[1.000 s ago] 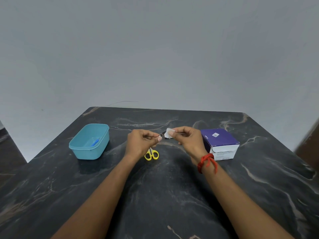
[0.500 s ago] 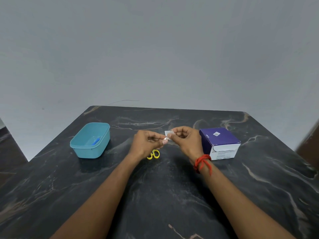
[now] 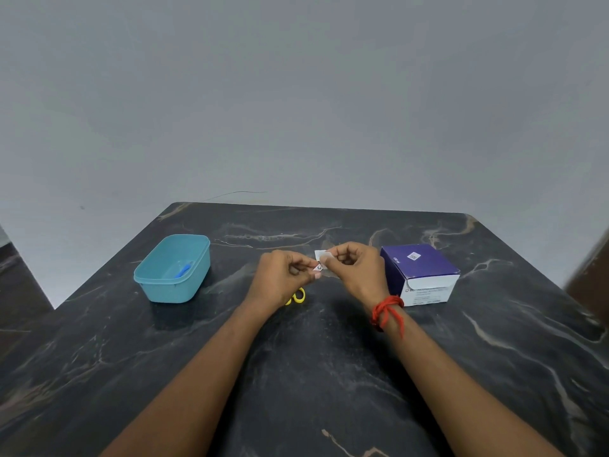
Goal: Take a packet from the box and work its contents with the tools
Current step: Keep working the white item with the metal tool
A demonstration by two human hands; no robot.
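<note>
At frame centre, the left hand (image 3: 282,279) and right hand (image 3: 354,271) each pinch the small white packet (image 3: 320,260) above the table (image 3: 313,374). Uneven pulling could tear it crookedly and fling the contents out.

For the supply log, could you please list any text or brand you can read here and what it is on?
"BD": seems to start the print on the white front of the purple box.
Rest of that front print: too blurred to read.
White sticker on the box top: code too small to read.
Packet: no legible text.
</note>
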